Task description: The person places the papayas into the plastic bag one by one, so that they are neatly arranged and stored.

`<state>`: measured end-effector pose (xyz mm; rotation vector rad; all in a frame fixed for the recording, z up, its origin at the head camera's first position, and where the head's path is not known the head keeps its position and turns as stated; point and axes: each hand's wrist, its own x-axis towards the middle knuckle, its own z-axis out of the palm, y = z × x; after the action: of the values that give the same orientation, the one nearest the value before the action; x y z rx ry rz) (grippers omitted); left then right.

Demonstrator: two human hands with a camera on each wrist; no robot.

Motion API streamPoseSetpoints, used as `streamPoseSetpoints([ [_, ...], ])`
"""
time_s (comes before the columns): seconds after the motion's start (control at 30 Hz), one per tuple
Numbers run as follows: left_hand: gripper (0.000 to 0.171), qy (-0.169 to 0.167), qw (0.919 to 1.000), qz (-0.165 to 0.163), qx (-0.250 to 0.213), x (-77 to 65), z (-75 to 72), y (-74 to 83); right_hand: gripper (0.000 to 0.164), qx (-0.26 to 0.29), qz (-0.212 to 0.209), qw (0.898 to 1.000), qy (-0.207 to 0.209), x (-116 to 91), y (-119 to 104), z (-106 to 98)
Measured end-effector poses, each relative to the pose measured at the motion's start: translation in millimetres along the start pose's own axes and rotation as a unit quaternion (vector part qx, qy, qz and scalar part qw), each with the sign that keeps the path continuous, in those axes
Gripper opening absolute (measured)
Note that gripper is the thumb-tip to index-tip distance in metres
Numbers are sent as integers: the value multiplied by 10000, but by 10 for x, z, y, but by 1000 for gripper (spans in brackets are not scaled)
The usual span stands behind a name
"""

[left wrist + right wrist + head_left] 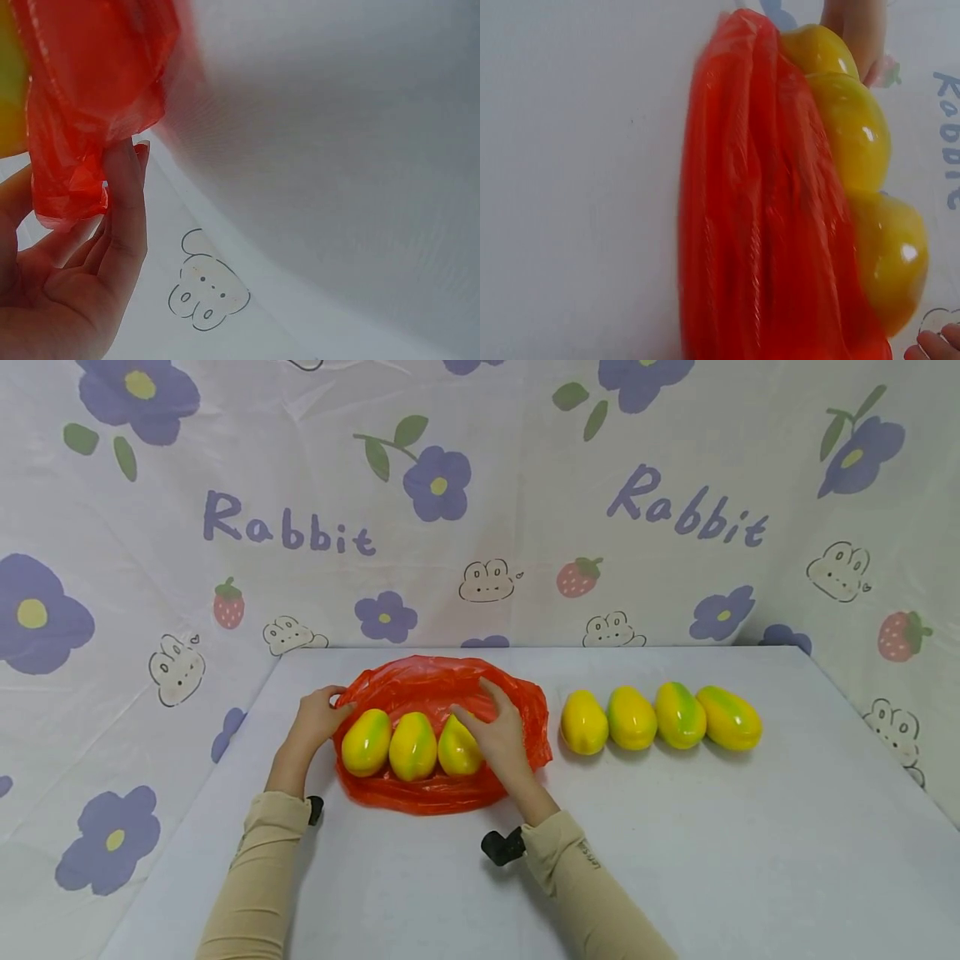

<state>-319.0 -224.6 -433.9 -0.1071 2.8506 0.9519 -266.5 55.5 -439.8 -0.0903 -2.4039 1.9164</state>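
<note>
A red plastic bag point(420, 797) lies spread wide on the table, its rim folded round three glossy yellow-green mangoes standing in a row. My left hand point(318, 718) holds the bag's left rim; in the left wrist view the thin plastic point(71, 180) passes between thumb and fingers. Over the rightmost mango in the bag point(456, 752) is my right hand point(498, 739), thumb and forefinger spread apart. Part of that mango is hidden behind the hand. The right wrist view shows the fingertips point(937, 345) low in the corner, beside the mango point(892, 262).
Right of the bag, several more mangoes point(632, 718) lie side by side on the white table point(720, 860). A printed cloth point(525, 527) with flowers, rabbits and lettering hangs along the table's back edge. Black wrist cameras point(502, 847) sit at the cuffs.
</note>
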Motion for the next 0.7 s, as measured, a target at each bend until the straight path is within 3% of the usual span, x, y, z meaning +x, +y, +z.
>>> streamPoseSetpoints([
  [0.23,53,-30,10000,-16,-16,0,-5,3,70,19,-284,9996,-3,24,-28,-169],
  [0.7,53,-34,10000,14,7,-1,-3,-8,69,59,-270,9995,147,126,22,-570],
])
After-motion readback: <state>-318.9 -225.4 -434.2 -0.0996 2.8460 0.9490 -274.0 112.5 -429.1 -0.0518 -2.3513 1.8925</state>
